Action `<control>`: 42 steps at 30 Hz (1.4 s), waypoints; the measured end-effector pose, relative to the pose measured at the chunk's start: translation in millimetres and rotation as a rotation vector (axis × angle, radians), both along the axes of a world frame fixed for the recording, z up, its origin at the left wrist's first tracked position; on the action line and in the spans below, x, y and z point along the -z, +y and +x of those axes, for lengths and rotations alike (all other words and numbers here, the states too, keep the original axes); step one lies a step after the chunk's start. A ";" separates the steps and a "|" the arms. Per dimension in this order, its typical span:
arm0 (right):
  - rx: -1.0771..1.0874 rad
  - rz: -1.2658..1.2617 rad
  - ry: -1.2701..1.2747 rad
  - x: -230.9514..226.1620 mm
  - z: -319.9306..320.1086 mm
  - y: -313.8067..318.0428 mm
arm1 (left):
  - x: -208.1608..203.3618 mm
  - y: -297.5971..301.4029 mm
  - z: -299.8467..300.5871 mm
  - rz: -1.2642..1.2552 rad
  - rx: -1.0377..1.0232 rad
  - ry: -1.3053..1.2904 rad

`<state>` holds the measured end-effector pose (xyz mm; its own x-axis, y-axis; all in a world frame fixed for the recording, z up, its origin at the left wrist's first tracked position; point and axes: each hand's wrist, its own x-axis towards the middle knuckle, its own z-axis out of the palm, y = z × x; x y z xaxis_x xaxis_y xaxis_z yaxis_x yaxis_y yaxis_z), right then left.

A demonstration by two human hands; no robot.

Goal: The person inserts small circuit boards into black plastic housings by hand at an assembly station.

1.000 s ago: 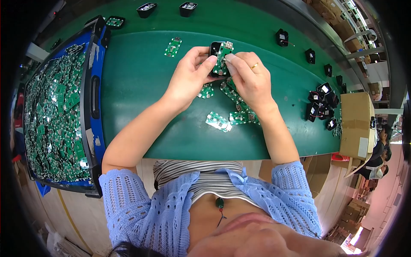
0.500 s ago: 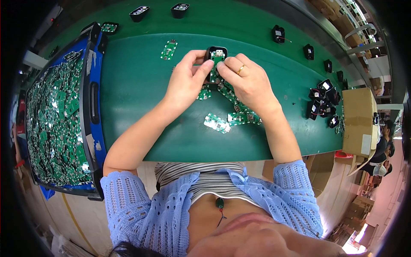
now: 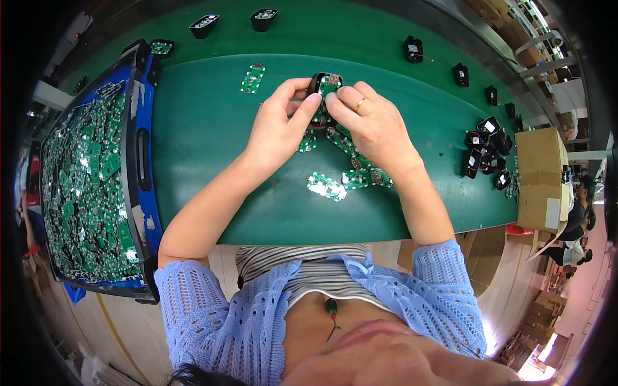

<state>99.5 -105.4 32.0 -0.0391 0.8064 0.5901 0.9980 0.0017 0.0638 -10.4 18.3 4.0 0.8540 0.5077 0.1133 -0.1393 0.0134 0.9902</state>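
My left hand [image 3: 277,122] is closed around a small black plastic housing [image 3: 314,85], its thumb along the near side. A green circuit board [image 3: 330,87] lies in the mouth of this housing, a metal connector at its far end. The fingers of my right hand [image 3: 376,125], one wearing a ring, are bent together against the board's right side. They hide part of it, so how deep it sits is unclear. Several loose green circuit boards [image 3: 327,186] lie on the green work surface [image 3: 270,212] just below and between my hands.
A blue and black crate [image 3: 143,157] full of circuit boards stands at the left. One single board [image 3: 253,78] lies beyond my left hand. Black housings [image 3: 264,19] are spaced along the far green strip; more are piled [image 3: 487,151] at the right, beside a cardboard box [image 3: 539,180].
The circuit board has shifted away from me into the housing, covering the white part seen there earlier. Housings on the far strip have moved slightly left. My hands stay in nearly the same place.
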 end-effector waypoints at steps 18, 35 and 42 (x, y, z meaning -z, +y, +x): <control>0.023 -0.010 1.608 9.6 15.0 16.6 | -11.7 18.2 29.1 -0.114 0.014 0.048; 0.454 0.243 0.697 52.7 151.3 26.9 | 34.3 51.9 200.2 0.200 -0.006 0.071; 1.031 -0.057 0.466 60.7 213.6 8.1 | 34.8 91.8 247.9 0.670 -0.113 0.573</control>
<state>313.1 -97.3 -28.6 0.8736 0.3533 0.3346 0.4519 -0.8442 -0.2884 237.5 110.1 -30.8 0.8198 0.5726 -0.0126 0.4142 -0.5776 0.7035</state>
